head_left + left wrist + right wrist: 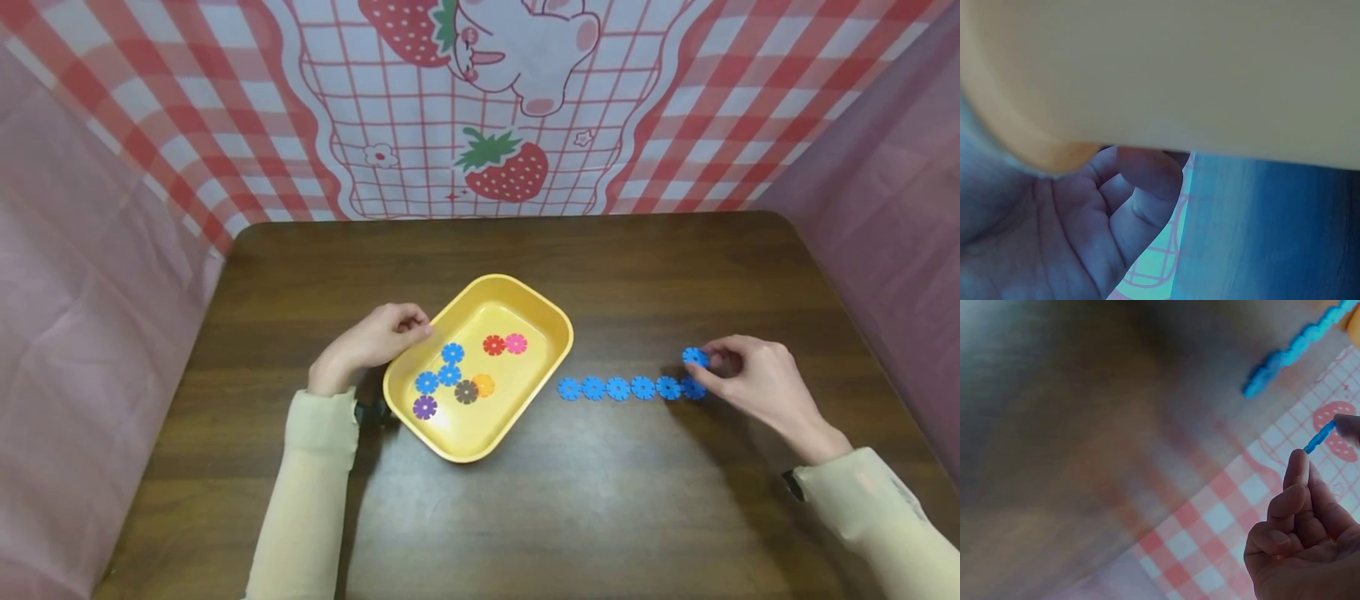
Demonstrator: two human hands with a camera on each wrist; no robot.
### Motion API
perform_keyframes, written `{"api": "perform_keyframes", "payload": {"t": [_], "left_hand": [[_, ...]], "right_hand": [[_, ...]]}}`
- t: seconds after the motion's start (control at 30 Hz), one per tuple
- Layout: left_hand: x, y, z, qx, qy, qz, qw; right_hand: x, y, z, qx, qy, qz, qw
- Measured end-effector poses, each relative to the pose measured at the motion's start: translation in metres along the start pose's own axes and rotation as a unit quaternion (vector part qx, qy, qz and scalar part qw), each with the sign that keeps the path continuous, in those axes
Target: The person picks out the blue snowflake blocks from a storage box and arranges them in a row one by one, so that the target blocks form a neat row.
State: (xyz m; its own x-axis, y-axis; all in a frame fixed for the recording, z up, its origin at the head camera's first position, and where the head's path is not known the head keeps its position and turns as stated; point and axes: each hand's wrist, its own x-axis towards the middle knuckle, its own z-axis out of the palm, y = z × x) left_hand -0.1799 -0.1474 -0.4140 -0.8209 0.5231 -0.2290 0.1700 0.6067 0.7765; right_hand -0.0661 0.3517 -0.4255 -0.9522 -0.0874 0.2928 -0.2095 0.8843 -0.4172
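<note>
Thumb and fingertips of my right hand (761,387) pinch a blue notched flower-shaped disc (694,357), held edge-on in the right wrist view. Just below it a straight row of several blue discs (618,388) lies on the table, its right end partly covered by that hand. At the left rim of a yellow tray (517,421) is my left hand (378,337), fingers loosely curled and thumb tip by the rim. The tray wall hides part of this hand in the left wrist view. Inside the tray lie blue discs (450,374) and a purple disc (424,407).
Also in the tray are a red disc (493,345), a pink disc (516,343), a brown disc (466,392) and an orange disc (483,385). The dark wooden table (600,517) ends at a strawberry-patterned cloth (510,171). Pink curtains (90,292) hang at both sides.
</note>
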Motion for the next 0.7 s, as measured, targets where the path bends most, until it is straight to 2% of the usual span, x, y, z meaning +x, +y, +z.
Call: {"api": "perform_keyframes", "payload": {"t": [0.13, 0.27, 0.43, 0.7], "left_hand": [[0.000, 0.000, 0.000, -0.001, -0.002, -0.004, 1.0000], [0.000, 0.000, -0.001, 0.001, -0.002, 0.007, 1.0000], [-0.001, 0.000, -0.002, 0.002, 0.000, 0.019, 0.9998], [0.000, 0.000, 0.000, 0.001, -0.003, 0.001, 1.0000]], "right_hand": [[-0.010, 0.011, -0.002, -0.012, -0.014, 0.024, 0.9996], [-0.018, 0.020, -0.005, -0.034, -0.034, 0.037, 0.9982], [-0.024, 0.028, -0.008, -0.064, -0.057, 0.038, 0.9956], [-0.028, 0.036, -0.006, -0.076, -0.076, 0.034, 0.9936]]}}
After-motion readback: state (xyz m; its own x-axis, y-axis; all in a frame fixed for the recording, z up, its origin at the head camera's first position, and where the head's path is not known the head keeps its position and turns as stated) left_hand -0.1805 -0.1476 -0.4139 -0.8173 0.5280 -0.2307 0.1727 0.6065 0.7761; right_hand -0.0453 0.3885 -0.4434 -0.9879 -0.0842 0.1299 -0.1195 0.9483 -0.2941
